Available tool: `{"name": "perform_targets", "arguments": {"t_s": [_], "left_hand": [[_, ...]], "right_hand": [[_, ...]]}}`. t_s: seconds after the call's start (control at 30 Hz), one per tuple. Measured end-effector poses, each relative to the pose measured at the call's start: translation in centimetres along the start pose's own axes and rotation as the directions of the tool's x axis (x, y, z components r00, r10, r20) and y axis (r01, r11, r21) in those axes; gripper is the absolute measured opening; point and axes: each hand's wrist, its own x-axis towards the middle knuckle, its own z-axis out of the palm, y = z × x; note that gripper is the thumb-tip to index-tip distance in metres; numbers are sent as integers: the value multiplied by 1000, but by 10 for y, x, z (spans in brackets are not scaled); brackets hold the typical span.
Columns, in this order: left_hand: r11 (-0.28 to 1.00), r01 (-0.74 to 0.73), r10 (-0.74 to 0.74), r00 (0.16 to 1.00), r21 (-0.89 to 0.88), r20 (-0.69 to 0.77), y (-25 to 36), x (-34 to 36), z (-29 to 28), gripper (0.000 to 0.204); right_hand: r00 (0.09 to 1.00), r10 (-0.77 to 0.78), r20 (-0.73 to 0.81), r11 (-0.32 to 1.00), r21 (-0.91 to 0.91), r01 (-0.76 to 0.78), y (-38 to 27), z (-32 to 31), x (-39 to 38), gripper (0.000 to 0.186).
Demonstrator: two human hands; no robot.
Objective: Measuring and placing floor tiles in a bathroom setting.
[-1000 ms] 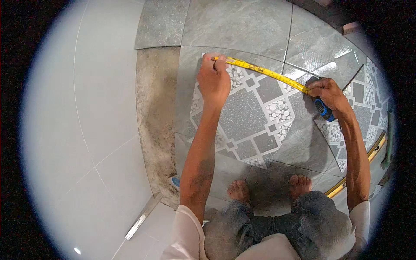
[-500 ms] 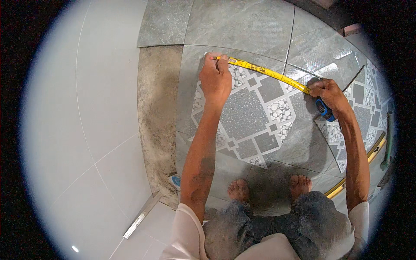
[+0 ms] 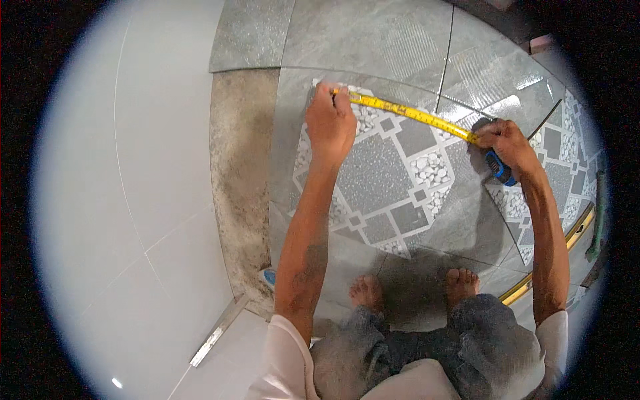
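Observation:
A yellow tape measure (image 3: 413, 113) is stretched between my two hands, above a patterned tile (image 3: 373, 175) with grey squares and white pebble shapes. My left hand (image 3: 331, 127) pinches its free end near the tile's far left corner. Over to the right, my right hand (image 3: 508, 143) grips the tape close to its blue and black case (image 3: 499, 168), which hangs below the fingers. The blade runs slightly downhill from left to right across the tile's far part. Parts of the tile are hidden under my left hand and forearm.
Plain grey tiles (image 3: 367, 40) surround the patterned one. Along the left runs a strip of bare rough cement (image 3: 241, 147), beside a white tiled surface (image 3: 167, 133). A second patterned tile (image 3: 552, 157) and a yellow spirit level (image 3: 579, 228) lie at right. A metal bar (image 3: 217, 333) sits lower left.
The tape's left end has dipped slightly, and its blade has turned a little, showing its face more flatly. My right hand stays nearly in place.

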Motion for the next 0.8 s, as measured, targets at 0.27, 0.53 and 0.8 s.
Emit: {"name": "perform_targets", "arguments": {"t_s": [0.27,0.53,0.8], "left_hand": [[992,-82,80,997,-100,-24,-6,-1,-1,15],[994,-87,89,996,-65,22,-3,-6,-24,15],[549,151,-259,966,-822,5,-67,-133,-93,18]], "right_hand": [[999,29,46,995,-99,-24,3,-3,4,26],[998,21,53,1000,13,-22,13,-17,0,18],[926,252,282,966,-27,-255,-109,34,-58,18]]}}
